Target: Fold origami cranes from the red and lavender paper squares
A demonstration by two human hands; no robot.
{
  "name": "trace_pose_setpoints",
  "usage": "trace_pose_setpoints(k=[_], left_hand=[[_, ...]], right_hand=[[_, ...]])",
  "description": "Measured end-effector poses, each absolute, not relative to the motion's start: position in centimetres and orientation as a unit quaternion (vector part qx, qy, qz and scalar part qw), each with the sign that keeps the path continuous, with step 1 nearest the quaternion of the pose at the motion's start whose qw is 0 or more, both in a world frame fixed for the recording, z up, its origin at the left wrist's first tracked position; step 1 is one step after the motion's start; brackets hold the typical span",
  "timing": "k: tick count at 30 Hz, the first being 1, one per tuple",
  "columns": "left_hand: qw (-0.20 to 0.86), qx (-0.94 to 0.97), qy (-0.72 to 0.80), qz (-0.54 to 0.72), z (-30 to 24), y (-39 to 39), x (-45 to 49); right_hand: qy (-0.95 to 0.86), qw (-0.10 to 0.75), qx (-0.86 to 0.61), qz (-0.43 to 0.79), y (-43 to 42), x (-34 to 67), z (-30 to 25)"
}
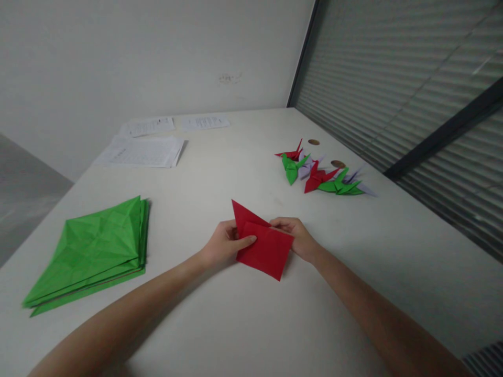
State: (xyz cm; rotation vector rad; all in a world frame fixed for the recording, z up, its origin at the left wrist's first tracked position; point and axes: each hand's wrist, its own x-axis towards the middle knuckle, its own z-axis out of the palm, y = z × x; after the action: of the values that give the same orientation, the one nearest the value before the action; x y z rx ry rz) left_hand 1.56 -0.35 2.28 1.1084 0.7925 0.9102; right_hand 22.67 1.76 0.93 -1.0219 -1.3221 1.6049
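Observation:
A partly folded red paper (pixel 264 250) lies on the white table (pixel 251 324) right in front of me, one pointed flap standing up at its far left corner. My left hand (pixel 225 244) pinches its left edge, thumb on top. On the paper's right side my right hand (pixel 295 238) grips the upper right corner with closed fingers.
A stack of creased green paper sheets (pixel 94 254) lies at the left. Several finished folded paper cranes (pixel 319 175) in red, green and lilac sit at the right, near two brown discs (pixel 338 164). Printed white sheets (pixel 141 151) lie at the back. Window blinds (pixel 412 89) run along the right.

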Motion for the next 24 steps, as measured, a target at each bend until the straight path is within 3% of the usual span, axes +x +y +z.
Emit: trace_pose_setpoints(k=[13,15,17,19,24], left_hand=[[0.669,0.488,0.404,0.388,1.2,0.2,1.4],[0.588,0.537,0.425,0.430,0.8,0.4,1.2],[0.394,0.614,0.485,0.482,0.3,0.5,0.9],[0.251,0.715,0.475,0.448,0.0,0.4,0.6],[0.155,0.907,0.297,0.257,0.2,-0.1,0.5]], right_hand=[[-0.599,0.325,-0.428,0.594,1.9,23.2,1.5],[-0.607,0.329,-0.446,0.570,2.1,23.2,1.0],[-0.628,0.330,-0.479,0.517,2.2,23.2,0.5],[-0.672,0.311,-0.519,0.427,2.0,23.3,0.2],[-0.803,0.217,-0.530,0.163,1.9,23.6,0.6]])
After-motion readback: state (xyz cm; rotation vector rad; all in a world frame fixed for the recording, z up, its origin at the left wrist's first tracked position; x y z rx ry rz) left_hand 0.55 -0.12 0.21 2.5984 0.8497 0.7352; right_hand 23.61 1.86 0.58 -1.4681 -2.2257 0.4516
